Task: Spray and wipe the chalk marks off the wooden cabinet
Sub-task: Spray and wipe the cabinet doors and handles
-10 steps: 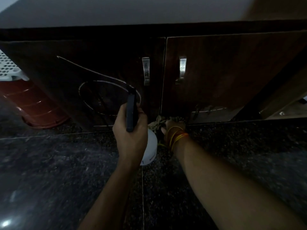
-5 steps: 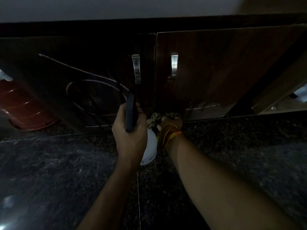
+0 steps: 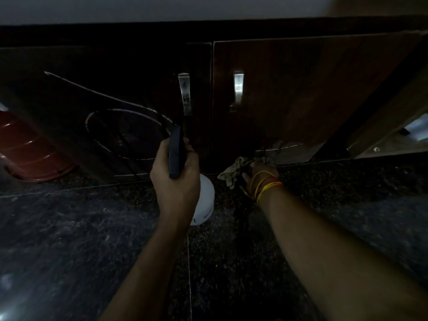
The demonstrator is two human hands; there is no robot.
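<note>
A dark wooden cabinet with two doors and metal handles fills the upper view. White chalk marks, a long line and an oval, cover the left door; a shorter chalk streak runs along the bottom of the right door. My left hand grips a spray bottle with a white body and black head, its nozzle pointing at the left door. My right hand holds a crumpled cloth low against the base of the right door.
A dark speckled stone floor lies below the cabinet. A reddish-brown plastic tub stands at the far left beside the cabinet. At the right a lighter wooden panel juts out at an angle.
My right hand with the cloth has shifted to the right along the base of the right door. My left hand still holds the bottle at the left door.
</note>
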